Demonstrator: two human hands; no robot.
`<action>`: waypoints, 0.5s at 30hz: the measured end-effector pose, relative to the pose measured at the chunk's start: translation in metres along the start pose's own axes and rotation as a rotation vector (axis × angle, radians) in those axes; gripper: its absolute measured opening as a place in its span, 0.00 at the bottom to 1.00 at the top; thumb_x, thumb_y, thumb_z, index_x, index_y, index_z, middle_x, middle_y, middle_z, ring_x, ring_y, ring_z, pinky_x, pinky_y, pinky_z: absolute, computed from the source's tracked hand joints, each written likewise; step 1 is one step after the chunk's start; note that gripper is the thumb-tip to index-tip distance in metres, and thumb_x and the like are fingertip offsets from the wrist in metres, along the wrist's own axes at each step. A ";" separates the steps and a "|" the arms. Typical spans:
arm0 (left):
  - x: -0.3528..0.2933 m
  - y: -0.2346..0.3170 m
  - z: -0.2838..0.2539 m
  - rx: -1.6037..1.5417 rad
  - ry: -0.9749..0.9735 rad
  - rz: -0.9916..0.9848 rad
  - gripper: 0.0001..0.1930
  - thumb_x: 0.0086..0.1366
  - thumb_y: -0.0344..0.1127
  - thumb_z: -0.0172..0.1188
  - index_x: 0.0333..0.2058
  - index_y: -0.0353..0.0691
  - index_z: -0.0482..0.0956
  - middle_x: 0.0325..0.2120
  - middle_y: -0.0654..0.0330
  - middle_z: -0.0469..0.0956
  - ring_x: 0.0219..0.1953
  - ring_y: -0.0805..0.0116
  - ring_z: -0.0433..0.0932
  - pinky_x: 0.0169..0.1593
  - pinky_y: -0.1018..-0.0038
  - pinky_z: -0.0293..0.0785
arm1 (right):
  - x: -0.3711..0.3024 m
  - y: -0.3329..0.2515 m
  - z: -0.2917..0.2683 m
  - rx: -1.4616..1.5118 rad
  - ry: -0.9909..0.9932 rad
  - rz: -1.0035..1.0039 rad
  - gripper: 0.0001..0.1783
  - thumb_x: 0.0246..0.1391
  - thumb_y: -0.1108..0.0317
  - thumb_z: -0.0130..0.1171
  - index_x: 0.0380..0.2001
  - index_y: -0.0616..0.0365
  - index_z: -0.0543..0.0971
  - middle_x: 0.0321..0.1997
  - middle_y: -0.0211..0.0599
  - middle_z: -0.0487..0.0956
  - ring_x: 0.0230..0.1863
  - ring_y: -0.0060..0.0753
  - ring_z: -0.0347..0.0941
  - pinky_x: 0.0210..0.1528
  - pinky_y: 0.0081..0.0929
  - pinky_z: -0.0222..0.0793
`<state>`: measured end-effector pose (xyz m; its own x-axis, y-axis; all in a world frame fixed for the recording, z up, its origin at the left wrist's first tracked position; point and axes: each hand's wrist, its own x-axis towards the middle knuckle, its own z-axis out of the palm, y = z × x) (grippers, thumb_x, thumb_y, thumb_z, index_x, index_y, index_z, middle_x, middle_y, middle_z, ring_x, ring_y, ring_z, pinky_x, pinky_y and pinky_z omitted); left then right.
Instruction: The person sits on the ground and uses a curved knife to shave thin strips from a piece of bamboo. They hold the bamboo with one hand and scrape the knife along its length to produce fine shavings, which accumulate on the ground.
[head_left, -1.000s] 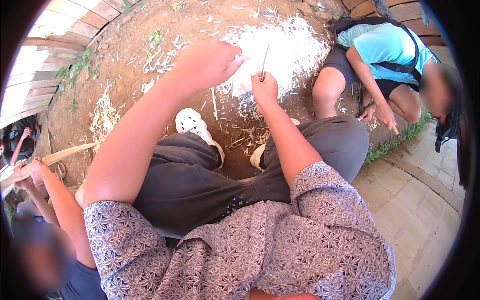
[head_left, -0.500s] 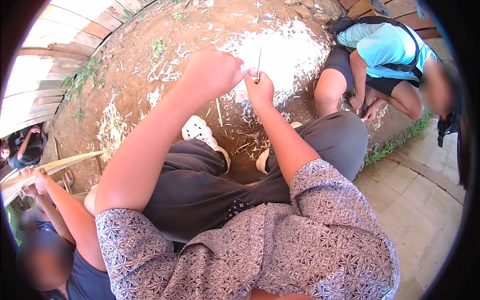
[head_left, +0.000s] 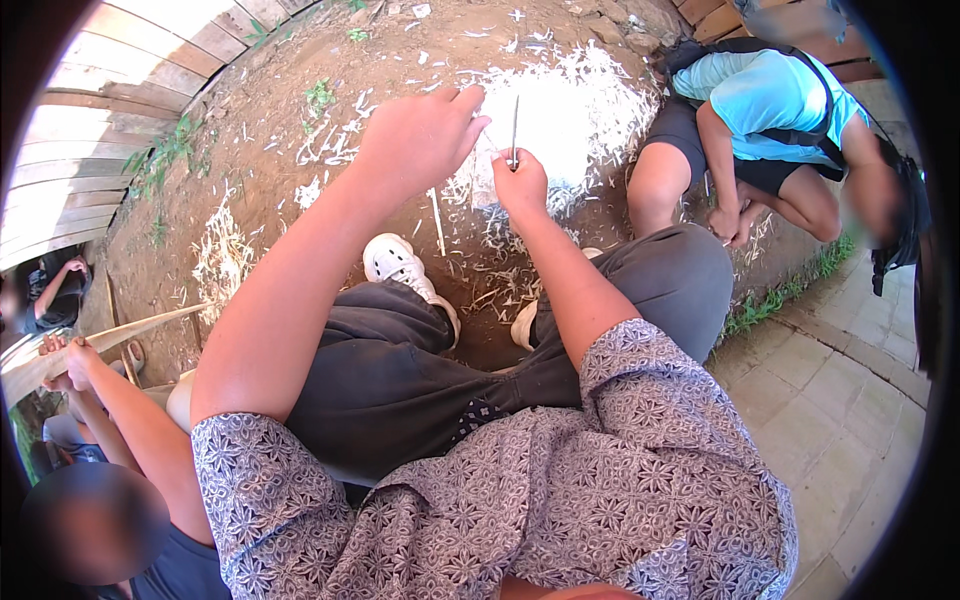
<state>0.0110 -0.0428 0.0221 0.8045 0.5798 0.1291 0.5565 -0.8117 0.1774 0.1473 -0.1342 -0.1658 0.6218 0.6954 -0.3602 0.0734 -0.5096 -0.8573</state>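
Observation:
My right hand [head_left: 522, 186] is closed around the handle of a knife [head_left: 516, 125], whose thin dark blade points up and away from me. My left hand [head_left: 422, 138] hovers just left of the knife, apart from it. Its thumb and fingers are spread and I see nothing held between them. Beneath both hands lies a bright heap of pale shavings [head_left: 590, 110] on the ground, so washed out by sunlight that anything thin in front of it is hard to make out.
A person in a light blue shirt [head_left: 760, 90] crouches at the right. At the lower left another person's hands [head_left: 72, 362] grip a long pale strip [head_left: 140, 330]. A plank wall [head_left: 110, 110] stands at far left, paving [head_left: 810, 400] at right. My white shoe [head_left: 392, 262] is below my hands.
My left hand has drawn back left from the knife and its fingers have opened. The right hand has hardly moved. At the lower left, the other person and the strip have shifted slightly.

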 end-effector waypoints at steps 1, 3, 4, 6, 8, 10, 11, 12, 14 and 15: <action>0.000 -0.002 0.003 -0.003 0.025 -0.004 0.14 0.74 0.47 0.54 0.40 0.42 0.75 0.29 0.51 0.83 0.31 0.49 0.84 0.32 0.57 0.79 | 0.002 0.004 0.001 0.006 -0.007 0.016 0.14 0.60 0.58 0.63 0.37 0.58 0.83 0.27 0.42 0.83 0.28 0.37 0.79 0.38 0.36 0.73; 0.002 -0.008 0.007 0.002 0.060 -0.007 0.14 0.74 0.48 0.54 0.40 0.42 0.75 0.29 0.51 0.83 0.31 0.49 0.84 0.31 0.57 0.79 | 0.004 0.007 -0.001 0.011 -0.034 0.043 0.16 0.62 0.57 0.61 0.43 0.59 0.82 0.27 0.41 0.82 0.26 0.34 0.78 0.35 0.34 0.73; 0.003 -0.011 0.009 0.009 0.069 -0.004 0.15 0.74 0.48 0.54 0.40 0.42 0.75 0.29 0.51 0.83 0.31 0.49 0.84 0.31 0.57 0.79 | 0.005 0.008 -0.002 0.014 -0.046 0.057 0.18 0.63 0.56 0.59 0.46 0.59 0.81 0.27 0.40 0.81 0.25 0.33 0.77 0.33 0.34 0.73; 0.000 -0.016 0.010 0.025 0.039 -0.016 0.15 0.74 0.48 0.53 0.41 0.40 0.74 0.29 0.51 0.83 0.31 0.48 0.84 0.32 0.57 0.80 | -0.009 -0.010 -0.008 0.055 -0.120 0.122 0.22 0.65 0.55 0.57 0.55 0.59 0.76 0.26 0.38 0.79 0.21 0.30 0.74 0.27 0.32 0.71; 0.000 -0.017 0.007 0.039 -0.032 -0.034 0.16 0.75 0.48 0.53 0.42 0.39 0.73 0.29 0.49 0.83 0.31 0.46 0.83 0.32 0.56 0.80 | -0.022 -0.024 -0.015 0.121 -0.202 0.162 0.25 0.68 0.55 0.53 0.62 0.58 0.70 0.26 0.35 0.77 0.18 0.26 0.70 0.22 0.29 0.68; 0.003 -0.012 0.001 -0.001 -0.100 -0.050 0.15 0.75 0.45 0.52 0.41 0.36 0.72 0.27 0.46 0.82 0.31 0.44 0.83 0.33 0.54 0.79 | -0.031 -0.030 -0.022 0.212 -0.293 0.181 0.27 0.70 0.56 0.50 0.66 0.55 0.63 0.26 0.32 0.75 0.16 0.23 0.67 0.17 0.26 0.64; 0.003 -0.009 -0.001 -0.024 -0.138 -0.063 0.14 0.75 0.43 0.51 0.41 0.35 0.71 0.27 0.45 0.82 0.31 0.43 0.83 0.33 0.53 0.79 | -0.037 -0.033 -0.025 0.236 -0.309 0.159 0.26 0.71 0.57 0.49 0.66 0.55 0.62 0.26 0.32 0.74 0.15 0.22 0.66 0.16 0.26 0.63; 0.003 -0.008 -0.003 -0.051 -0.145 -0.054 0.13 0.74 0.42 0.51 0.41 0.35 0.71 0.26 0.44 0.81 0.31 0.42 0.82 0.33 0.52 0.78 | -0.044 -0.037 -0.027 0.260 -0.325 0.137 0.25 0.71 0.57 0.47 0.66 0.54 0.61 0.26 0.32 0.74 0.15 0.22 0.65 0.16 0.25 0.63; 0.003 -0.006 -0.006 -0.104 -0.158 -0.041 0.11 0.73 0.38 0.50 0.40 0.34 0.70 0.25 0.42 0.81 0.31 0.40 0.82 0.33 0.50 0.77 | -0.056 -0.046 -0.030 0.309 -0.335 0.094 0.21 0.73 0.61 0.44 0.64 0.53 0.60 0.26 0.32 0.74 0.14 0.21 0.64 0.16 0.25 0.62; 0.003 -0.005 -0.005 -0.113 -0.167 -0.025 0.11 0.72 0.37 0.51 0.40 0.34 0.70 0.25 0.42 0.80 0.31 0.40 0.82 0.33 0.50 0.76 | -0.061 -0.052 -0.032 0.326 -0.315 0.075 0.20 0.73 0.62 0.44 0.63 0.53 0.61 0.26 0.32 0.74 0.14 0.21 0.64 0.16 0.24 0.61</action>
<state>0.0093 -0.0366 0.0269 0.8190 0.5724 -0.0386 0.5577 -0.7785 0.2878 0.1305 -0.1663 -0.0876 0.3452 0.8083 -0.4770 -0.2439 -0.4135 -0.8772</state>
